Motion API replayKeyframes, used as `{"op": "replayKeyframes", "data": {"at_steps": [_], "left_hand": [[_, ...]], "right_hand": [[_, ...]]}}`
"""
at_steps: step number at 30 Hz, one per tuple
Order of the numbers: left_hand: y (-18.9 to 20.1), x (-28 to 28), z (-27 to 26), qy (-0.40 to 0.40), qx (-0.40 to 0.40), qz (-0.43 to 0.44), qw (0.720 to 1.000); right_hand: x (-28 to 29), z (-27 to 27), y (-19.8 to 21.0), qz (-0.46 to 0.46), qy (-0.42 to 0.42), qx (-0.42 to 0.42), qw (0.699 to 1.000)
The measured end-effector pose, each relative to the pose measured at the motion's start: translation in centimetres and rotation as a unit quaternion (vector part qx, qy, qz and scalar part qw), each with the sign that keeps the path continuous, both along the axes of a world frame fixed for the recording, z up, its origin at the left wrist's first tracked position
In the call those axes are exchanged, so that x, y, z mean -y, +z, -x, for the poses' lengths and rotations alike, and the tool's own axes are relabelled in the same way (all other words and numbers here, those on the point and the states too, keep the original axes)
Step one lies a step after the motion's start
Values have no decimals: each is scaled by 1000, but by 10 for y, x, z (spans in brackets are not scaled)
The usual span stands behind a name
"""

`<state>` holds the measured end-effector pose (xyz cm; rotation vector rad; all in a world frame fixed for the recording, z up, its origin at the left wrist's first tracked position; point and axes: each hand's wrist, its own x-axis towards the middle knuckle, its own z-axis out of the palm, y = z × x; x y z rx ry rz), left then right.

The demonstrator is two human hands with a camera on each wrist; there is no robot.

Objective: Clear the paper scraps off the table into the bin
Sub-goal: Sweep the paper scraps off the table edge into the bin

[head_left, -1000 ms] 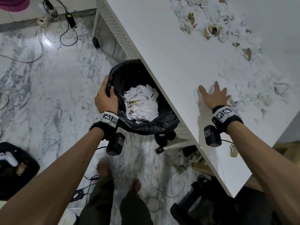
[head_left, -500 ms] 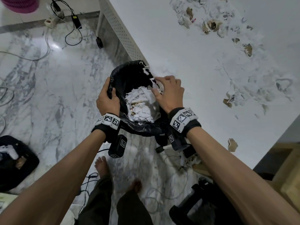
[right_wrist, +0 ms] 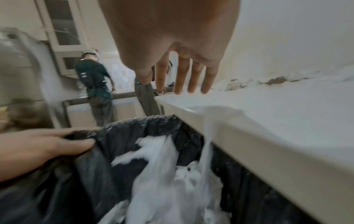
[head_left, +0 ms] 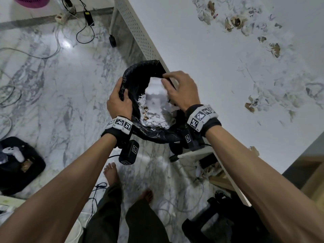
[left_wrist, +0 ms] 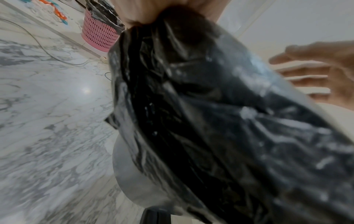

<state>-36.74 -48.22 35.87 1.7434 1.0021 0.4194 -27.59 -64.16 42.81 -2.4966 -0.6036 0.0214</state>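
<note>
The bin [head_left: 140,72], lined with a black bag [left_wrist: 191,121], stands against the white table's [head_left: 192,50] edge and holds a heap of white scraps. My left hand [head_left: 119,100] grips the bag's rim [right_wrist: 134,128] on the near left side. My right hand [head_left: 178,88] hovers over the table edge above the bin, fingers [right_wrist: 184,78] straight and spread, holding nothing. A blurred bunch of white paper [head_left: 154,92] falls from the edge into the bin [right_wrist: 168,166]. White and brown paper scraps [head_left: 263,95] still litter the table to the right and at the far end [head_left: 235,21].
Cables [head_left: 84,32] and a power strip lie on the marble floor. A black bag with a white controller [head_left: 14,153] sits at the left. A pink basket [left_wrist: 99,36] stands farther off. Two people [right_wrist: 93,84] stand at a counter behind. My bare feet [head_left: 110,172] are below the bin.
My right hand swept a pile of scraps leftward across the table to its edge; the paper now drops into the bin. The left hand has kept its grip on the rim.
</note>
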Motion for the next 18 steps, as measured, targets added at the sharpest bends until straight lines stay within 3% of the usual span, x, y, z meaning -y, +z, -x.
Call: {"op": "replayKeyframes", "data": {"at_steps": [3,6,7,9,11,14,18], "left_hand": [[1,7,6,-5,6,3,1000],[1,16,12,-6,2,7,1000],[1,19,13,-3,2,8,1000],[0,23,17,3,1,13,1000],[0,27,20,6,1,15,1000],[2,34,27,-11,2,15,1000],[-1,42,33,-20,3,15,1000]], "right_hand": [[35,-15,3,43,-79,7,996],[64,-15,-4,197,-184,-150,951],[66,-10,-8,223,-180,-175,942],[64,3,-10,208,-96,-165,959],[65,11,-5,121,-20,-136,983],[89,2,5,70,-84,-75,991],[159,-32,10,199,-227,-60,951]]}}
